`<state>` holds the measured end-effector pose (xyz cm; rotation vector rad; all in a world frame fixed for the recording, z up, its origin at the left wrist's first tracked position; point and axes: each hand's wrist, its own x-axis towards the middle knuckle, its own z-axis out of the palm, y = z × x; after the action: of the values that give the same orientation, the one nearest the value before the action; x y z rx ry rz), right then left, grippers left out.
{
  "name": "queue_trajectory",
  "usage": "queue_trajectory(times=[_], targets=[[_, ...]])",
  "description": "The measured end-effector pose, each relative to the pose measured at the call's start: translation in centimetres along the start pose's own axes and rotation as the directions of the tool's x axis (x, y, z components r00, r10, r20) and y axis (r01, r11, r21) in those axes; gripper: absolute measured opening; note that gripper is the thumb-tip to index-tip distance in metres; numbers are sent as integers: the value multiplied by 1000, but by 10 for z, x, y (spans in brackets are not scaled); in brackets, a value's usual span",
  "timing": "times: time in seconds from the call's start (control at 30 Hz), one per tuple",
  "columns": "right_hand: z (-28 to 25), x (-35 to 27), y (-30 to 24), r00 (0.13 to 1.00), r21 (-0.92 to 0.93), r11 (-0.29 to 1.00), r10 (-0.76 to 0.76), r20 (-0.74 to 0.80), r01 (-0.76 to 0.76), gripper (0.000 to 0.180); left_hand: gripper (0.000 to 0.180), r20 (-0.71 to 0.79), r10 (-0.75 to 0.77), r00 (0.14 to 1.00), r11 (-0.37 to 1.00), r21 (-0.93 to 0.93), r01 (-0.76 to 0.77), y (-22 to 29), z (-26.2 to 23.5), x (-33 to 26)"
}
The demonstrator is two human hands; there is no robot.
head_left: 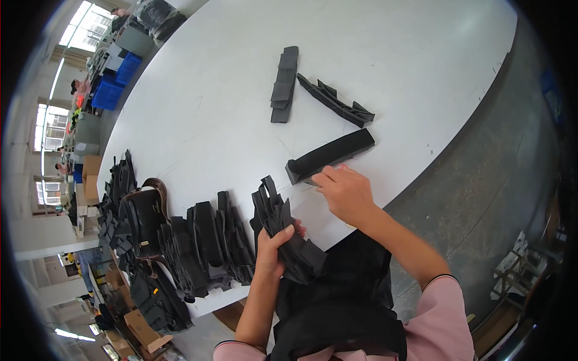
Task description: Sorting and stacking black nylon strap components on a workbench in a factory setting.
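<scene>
My left hand (276,245) is closed around a bundle of black fabric strips (295,256), held at the table's near edge in front of my body. The strips fan out above and below the fist. My right hand (346,191) is closed in a pinch at the near side of a stack of black fabric strips (331,153) lying slantwise on the table. What its fingertips hold is hidden. Beyond that stack lie a fanned row of dark strips (337,102) and an upright row of overlapping grey-black pieces (284,87).
The white table (217,108) curves around me. At its left lie several bundles of black strips (208,234), a black bag with brown trim (143,219) and a dark backpack (153,295). Blue crates (108,90), cardboard boxes (144,331) and other people stand farther left.
</scene>
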<state>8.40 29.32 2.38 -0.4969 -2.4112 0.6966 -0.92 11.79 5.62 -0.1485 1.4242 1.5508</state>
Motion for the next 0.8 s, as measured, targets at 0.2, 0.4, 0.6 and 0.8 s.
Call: queue_trajectory(times=[0.2, 0.4, 0.6, 0.8], targets=[[-5, -17, 4, 983, 40, 989, 135, 123, -141, 20, 41, -19, 73, 997, 996, 60, -72, 19, 1, -14], [-21, -6, 16, 877, 278, 846, 480, -26, -455, 24, 54, 55, 520, 852, 743, 463, -483, 89, 51, 0], [-21, 14, -2, 919, 266, 891, 392, -37, -369, 24, 48, 67, 446, 893, 790, 438, -428, 96, 33, 0], [3, 36, -23, 977, 241, 949, 214, -25, -202, 27, 33, 53, 430, 901, 857, 289, -426, 97, 9, -13]])
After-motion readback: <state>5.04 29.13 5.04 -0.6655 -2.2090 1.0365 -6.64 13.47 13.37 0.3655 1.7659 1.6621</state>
